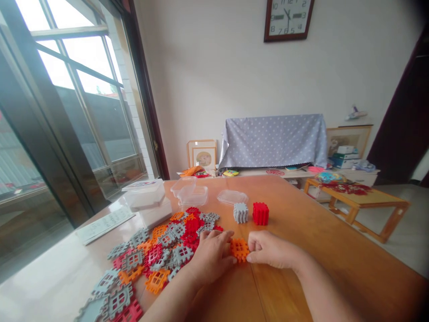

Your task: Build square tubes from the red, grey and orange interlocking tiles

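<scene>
An orange plastic interlocking tile (239, 250) with a window-like grid sits between my two hands above the table. At its left edge, my left hand (214, 252) grips it with the thumb below and the fingers above. My right hand (272, 249) is curled, with thumb and forefinger pinching the right edge. Just beyond stand a grey stack of tiles (240, 213) and a red stack of tiles (260, 213), side by side. Left of my left hand, loose grey, red and orange tiles lie in a spread pile (167, 243), partly covered by that hand.
Behind the pile are clear plastic containers (193, 196) and a clear lid (233, 197). White boxes (147, 201) and a printed sheet (105, 225) lie at the left of the wooden table (318, 241). A low wooden table (362, 200) stands farther right.
</scene>
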### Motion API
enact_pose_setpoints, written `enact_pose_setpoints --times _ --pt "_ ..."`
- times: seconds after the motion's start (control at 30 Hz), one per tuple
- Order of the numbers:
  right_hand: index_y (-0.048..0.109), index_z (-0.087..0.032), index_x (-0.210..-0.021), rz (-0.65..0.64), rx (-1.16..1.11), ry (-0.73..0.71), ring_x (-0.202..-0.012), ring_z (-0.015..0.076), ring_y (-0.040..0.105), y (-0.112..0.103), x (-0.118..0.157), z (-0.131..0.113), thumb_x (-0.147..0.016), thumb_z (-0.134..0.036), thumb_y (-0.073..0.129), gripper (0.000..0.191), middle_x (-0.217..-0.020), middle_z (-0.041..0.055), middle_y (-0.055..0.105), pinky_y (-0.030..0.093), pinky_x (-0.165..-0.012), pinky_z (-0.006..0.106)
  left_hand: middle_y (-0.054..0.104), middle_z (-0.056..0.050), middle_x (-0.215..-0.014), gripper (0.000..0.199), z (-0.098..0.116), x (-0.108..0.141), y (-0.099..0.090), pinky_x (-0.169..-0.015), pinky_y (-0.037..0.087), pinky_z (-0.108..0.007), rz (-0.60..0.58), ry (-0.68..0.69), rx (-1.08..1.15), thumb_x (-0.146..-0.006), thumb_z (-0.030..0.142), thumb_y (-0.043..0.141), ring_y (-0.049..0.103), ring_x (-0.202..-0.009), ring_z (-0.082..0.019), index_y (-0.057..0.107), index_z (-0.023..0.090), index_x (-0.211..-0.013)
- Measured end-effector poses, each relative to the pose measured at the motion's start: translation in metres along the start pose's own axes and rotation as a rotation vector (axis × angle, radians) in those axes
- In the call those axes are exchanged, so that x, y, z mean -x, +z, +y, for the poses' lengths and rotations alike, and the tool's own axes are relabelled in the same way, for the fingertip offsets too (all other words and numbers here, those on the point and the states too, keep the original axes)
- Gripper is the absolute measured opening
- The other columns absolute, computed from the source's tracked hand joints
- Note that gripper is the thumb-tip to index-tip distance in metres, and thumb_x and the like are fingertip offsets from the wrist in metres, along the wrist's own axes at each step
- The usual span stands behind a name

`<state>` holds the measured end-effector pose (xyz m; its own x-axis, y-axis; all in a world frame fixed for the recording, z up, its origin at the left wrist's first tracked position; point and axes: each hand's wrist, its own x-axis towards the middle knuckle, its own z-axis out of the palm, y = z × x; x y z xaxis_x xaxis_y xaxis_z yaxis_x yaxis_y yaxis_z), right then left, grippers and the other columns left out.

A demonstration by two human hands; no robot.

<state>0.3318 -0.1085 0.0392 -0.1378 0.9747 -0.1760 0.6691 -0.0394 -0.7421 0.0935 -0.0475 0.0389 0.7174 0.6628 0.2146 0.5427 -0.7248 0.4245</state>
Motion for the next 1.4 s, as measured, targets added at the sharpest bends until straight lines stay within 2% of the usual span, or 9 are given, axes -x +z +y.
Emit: enact_pose_setpoints --times 0.2,0.3,0.43,0.6,0.77,0.93,1.27,1.4 --pt "0.061 -0.019 -0.084 0.070 0.043 -0.035 -0.065 0.0107 0.050 0.003 -0.002 0.001 -0.078 -0.033 0.071 0.019 -0.072 -0.0049 0.060 0.031 -0.054 0.020 0.069 -0.005 -0.121 0.069 0.001 -0.001 0.003 -0.104 0.029 -0.047 0.003 -0.009 -0.028 -0.070 0.047 0.080 0.055 -0.117 -0.031 0.056 0.031 -0.133" --pt "0.061 -0.019 -0.086 0.061 0.032 -0.028 -0.065 0.0105 0.050 0.003 -0.001 -0.001 -0.078 -0.034 0.071 0.020 -0.071 -0.0052 0.059 0.031 -0.054 0.020 0.069 -0.006 -0.120 0.065 0.001 -0.001 0.004 -0.103 0.030 -0.046 0.011 -0.024 -0.049 -0.069 0.048 0.080 0.055 -0.116 -0.032 0.059 0.031 -0.129" --pt "0.060 -0.019 -0.087 0.020 -0.006 0.002 -0.062 0.0099 0.046 -0.003 0.004 -0.004 -0.076 -0.034 0.074 0.023 -0.067 -0.0065 0.055 0.031 -0.054 0.020 0.068 -0.007 -0.119 0.063 0.002 0.000 0.003 -0.102 0.032 -0.046 -0.004 -0.037 -0.076 -0.069 0.049 0.078 0.054 -0.116 -0.033 0.060 0.030 -0.126" --pt "0.060 -0.019 -0.087 -0.003 0.004 0.071 -0.056 0.0082 0.041 -0.004 0.002 0.004 -0.071 -0.027 0.074 0.023 -0.062 -0.0082 0.051 0.026 -0.050 0.020 0.067 -0.009 -0.119 0.072 0.001 0.001 0.004 -0.102 0.032 -0.046 -0.020 -0.041 -0.095 -0.066 0.048 0.080 0.054 -0.115 -0.034 0.057 0.029 -0.132" --pt "0.060 -0.019 -0.081 -0.114 -0.010 0.063 -0.049 0.0083 0.043 0.004 -0.008 0.013 -0.069 -0.021 0.064 0.013 -0.054 -0.0080 0.051 0.024 -0.045 0.020 0.066 -0.010 -0.122 0.075 -0.002 0.000 0.008 -0.102 0.032 -0.047 -0.022 -0.035 -0.097 -0.067 0.043 0.077 0.054 -0.116 -0.034 0.052 0.028 -0.137" --pt "0.062 -0.019 -0.079 -0.173 -0.086 0.034 -0.047 0.0097 0.049 0.004 -0.008 0.008 -0.069 -0.022 0.059 0.010 -0.054 -0.0053 0.057 0.029 -0.043 0.019 0.065 -0.010 -0.125 0.081 -0.004 0.000 0.008 -0.103 0.032 -0.047 -0.022 -0.051 -0.076 -0.067 0.041 0.075 0.052 -0.119 -0.034 0.047 0.028 -0.141" --pt "0.066 -0.017 -0.090 -0.144 -0.115 0.028 -0.050 0.0104 0.053 0.010 -0.005 0.000 -0.075 -0.022 0.059 0.017 -0.055 -0.0043 0.058 0.031 -0.043 0.018 0.070 -0.009 -0.111 0.074 -0.008 0.003 0.002 -0.104 0.031 -0.047 0.000 -0.033 -0.102 -0.067 0.033 0.073 0.051 -0.119 -0.034 0.051 0.027 -0.138" --pt "0.066 -0.017 -0.091 -0.095 -0.073 0.055 -0.052 0.0104 0.053 0.009 -0.004 0.001 -0.080 -0.027 0.061 0.016 -0.057 -0.0037 0.059 0.034 -0.046 0.018 0.069 -0.009 -0.116 0.074 -0.008 0.004 0.000 -0.103 0.031 -0.047 -0.015 -0.041 -0.100 -0.067 0.037 0.074 0.052 -0.118 -0.034 0.052 0.027 -0.136"
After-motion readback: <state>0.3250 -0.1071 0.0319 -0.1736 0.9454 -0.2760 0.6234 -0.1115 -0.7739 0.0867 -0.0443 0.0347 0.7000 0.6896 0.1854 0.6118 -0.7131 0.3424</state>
